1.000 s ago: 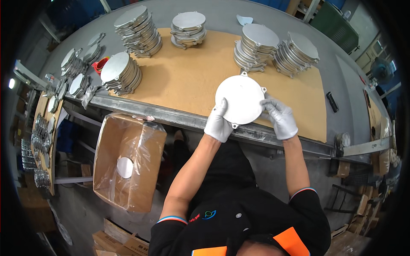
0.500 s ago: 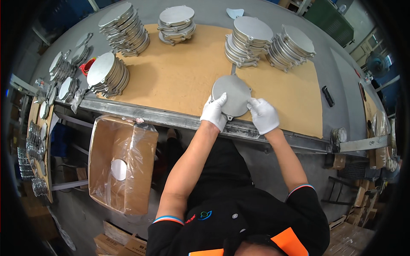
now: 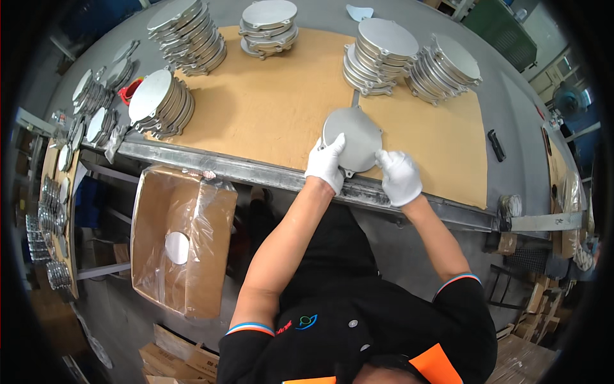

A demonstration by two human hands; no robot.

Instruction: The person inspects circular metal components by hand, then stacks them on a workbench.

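A round grey metal cover (image 3: 354, 137) with small lugs on its rim is tilted up above the table's front edge. My left hand (image 3: 325, 162), in a white glove, grips its left side with the thumb lying on the flat face. At the cover's right edge is my right hand (image 3: 400, 176), also white-gloved, its fingers bent and their tips at the rim. Whether those fingers pinch the rim or only touch it is hard to see. Beyond the cover stand two stacks of similar covers, one (image 3: 382, 54) straight ahead and another (image 3: 445, 69) to its right.
More stacks of covers stand at the far left (image 3: 185, 35), far middle (image 3: 268, 25) and left (image 3: 160, 102) on brown cardboard (image 3: 268, 102). Below the table edge is a plastic-lined carton (image 3: 182, 288) holding one round disc (image 3: 176, 248). A black-handled tool (image 3: 495, 146) lies at the right.
The view has shifted slightly. The cover is still in my left hand at nearly the same tilt. My right hand has slid a little down along the cover's right edge.
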